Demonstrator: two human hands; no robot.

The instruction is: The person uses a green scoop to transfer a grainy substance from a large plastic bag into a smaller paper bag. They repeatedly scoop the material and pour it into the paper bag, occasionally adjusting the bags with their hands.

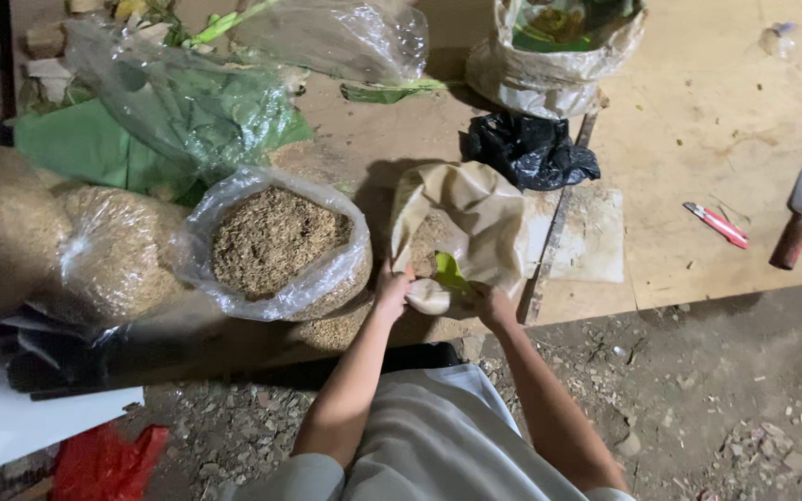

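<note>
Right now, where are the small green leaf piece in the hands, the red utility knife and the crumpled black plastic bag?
small green leaf piece [448, 271], head view, its middle.
red utility knife [717, 224], head view, mid-handle.
crumpled black plastic bag [526, 148], head view, its centre.

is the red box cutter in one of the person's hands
No, the red box cutter lies on the board, away from both hands, which hold a green leaf.

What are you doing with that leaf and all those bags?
A person's left hand and right hand hold a small green leaf piece against a pale rounded lump, at the mouth of a tan plastic sack. Beside it stands a clear plastic bag of brown shredded material.
</note>
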